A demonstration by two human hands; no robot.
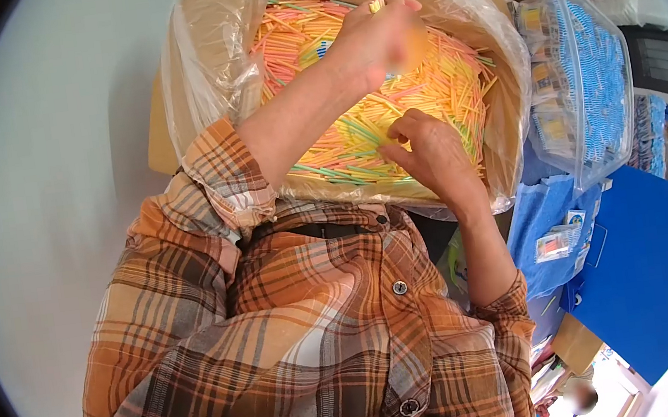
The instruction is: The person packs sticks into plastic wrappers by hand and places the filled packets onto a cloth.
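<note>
While a heap of thin coloured sticks [456, 81] is left loose in the plastic-lined carton [204, 66], what is finished cannot be told. Above it the left hand [368, 44] is held, its fingers partly blurred, grip unclear; those of the right hand [437, 152] are curled near the sticks, any pinch indistinct.

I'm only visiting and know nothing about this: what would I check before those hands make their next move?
1. Brown cardboard box open at the top: ok.
2. Clear plastic liner draped outward over the rim: ok.
3. Thin pink, yellow, orange and green sticks within reach: ok, both hands are over them.
4. Left hand grip: cannot tell, partly blurred.
5. Right hand grip: cannot tell, fingers bent down at the sticks.
6. Orange-brown plaid shirt sleeves clear of the fingers: ok, forearms bare.
</note>
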